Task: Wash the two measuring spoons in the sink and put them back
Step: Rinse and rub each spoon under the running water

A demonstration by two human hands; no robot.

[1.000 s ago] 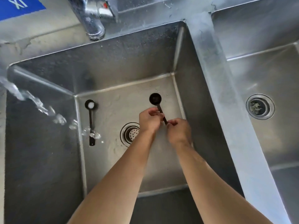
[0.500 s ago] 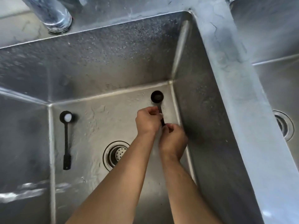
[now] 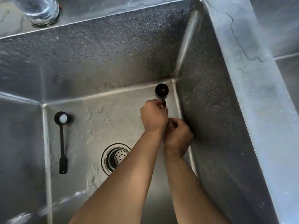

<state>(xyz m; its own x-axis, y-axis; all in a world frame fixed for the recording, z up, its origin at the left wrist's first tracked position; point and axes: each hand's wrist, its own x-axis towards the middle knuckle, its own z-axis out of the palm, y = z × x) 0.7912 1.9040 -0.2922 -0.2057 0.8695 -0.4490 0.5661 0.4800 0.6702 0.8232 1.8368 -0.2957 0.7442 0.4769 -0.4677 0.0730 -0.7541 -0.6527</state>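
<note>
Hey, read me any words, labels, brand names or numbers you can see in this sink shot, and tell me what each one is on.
None can be read.
The held measuring spoon and the spoon lying on the sink floor show no visible markings.
The sink, the drain strainer and the faucet base carry no lettering that shows.

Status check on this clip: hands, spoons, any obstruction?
Left hand and right hand both closed on held spoon. Second spoon lies on basin floor, white residue in bowl. Nothing obstructing.
</note>
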